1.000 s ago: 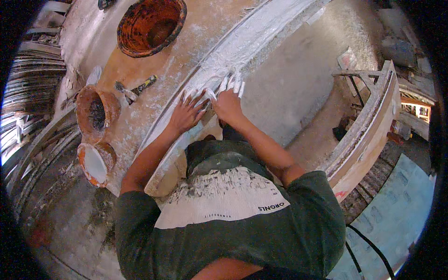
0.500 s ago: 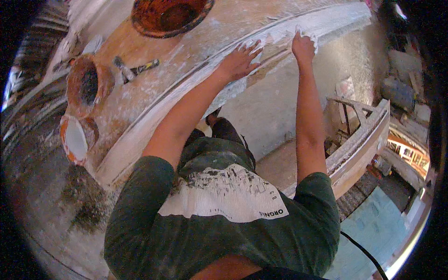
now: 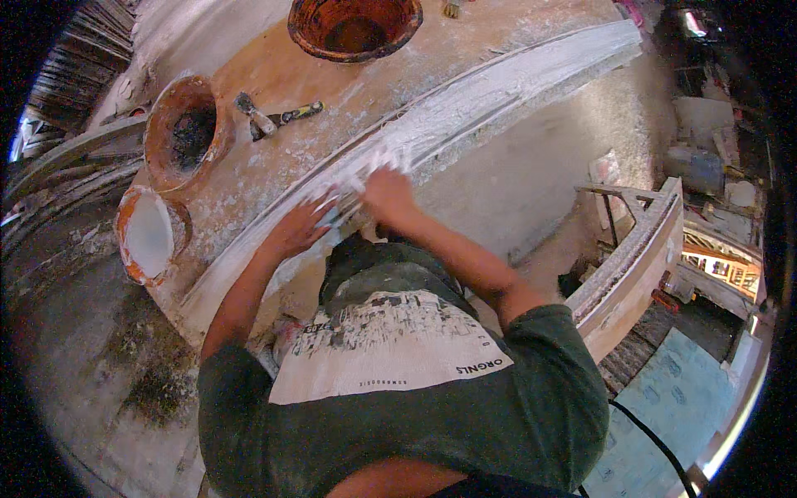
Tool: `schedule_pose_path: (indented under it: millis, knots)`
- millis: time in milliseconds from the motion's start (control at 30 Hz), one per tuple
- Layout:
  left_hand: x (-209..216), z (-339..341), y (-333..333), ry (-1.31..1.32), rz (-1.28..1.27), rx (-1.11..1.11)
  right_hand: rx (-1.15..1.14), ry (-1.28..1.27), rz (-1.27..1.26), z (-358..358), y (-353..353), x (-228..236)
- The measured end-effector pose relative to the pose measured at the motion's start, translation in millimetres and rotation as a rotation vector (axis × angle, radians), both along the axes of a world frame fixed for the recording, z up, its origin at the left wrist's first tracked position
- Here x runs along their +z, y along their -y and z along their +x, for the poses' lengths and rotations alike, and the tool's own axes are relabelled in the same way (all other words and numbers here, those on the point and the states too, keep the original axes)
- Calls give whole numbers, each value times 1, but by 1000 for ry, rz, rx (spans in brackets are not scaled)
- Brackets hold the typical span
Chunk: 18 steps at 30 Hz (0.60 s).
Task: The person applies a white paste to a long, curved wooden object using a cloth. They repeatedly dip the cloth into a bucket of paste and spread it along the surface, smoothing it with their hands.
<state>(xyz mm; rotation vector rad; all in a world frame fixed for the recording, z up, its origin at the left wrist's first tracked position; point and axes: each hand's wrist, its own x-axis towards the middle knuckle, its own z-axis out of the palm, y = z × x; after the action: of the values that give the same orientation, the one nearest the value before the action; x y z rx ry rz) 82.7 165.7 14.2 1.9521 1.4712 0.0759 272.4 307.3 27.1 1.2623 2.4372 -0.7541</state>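
A long curved strip (image 3: 498, 79) coated in wet white paste, probably plaster, runs along the edge of the worktable in front of me. My left hand (image 3: 300, 227) lies at the strip's near left part with its fingers stretched out and apart. Beside it, to the right, my right hand (image 3: 388, 197) presses on the coated strip, its fingers curled and partly smeared by motion. White stringy material shows around those fingers, and what they hold cannot be made out.
On the table (image 3: 249, 50) stand a brown basin (image 3: 357, 54), a tilted pot (image 3: 162, 137) with a dark inside, and a container (image 3: 148, 235) of white material. Two scraper-like tools (image 3: 264, 124) lie crossed there, and a brush (image 3: 451, 8) farther off. A curved frame (image 3: 635, 266) stands at right.
My right hand has come from the far right part of the strip back toward me, to beside my left hand. The left hand has slid down and left along the strip.
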Motion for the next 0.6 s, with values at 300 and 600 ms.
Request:
schedule_pose_path:
  millis: [300, 600]
  knots:
    - [-3, -21, 7, -136, -35, 52, -86, -85, 105, -25, -25, -19]
    - [-8, 64, -162, 48, 114, 2, -346, 97, 324, 156, -330, -48]
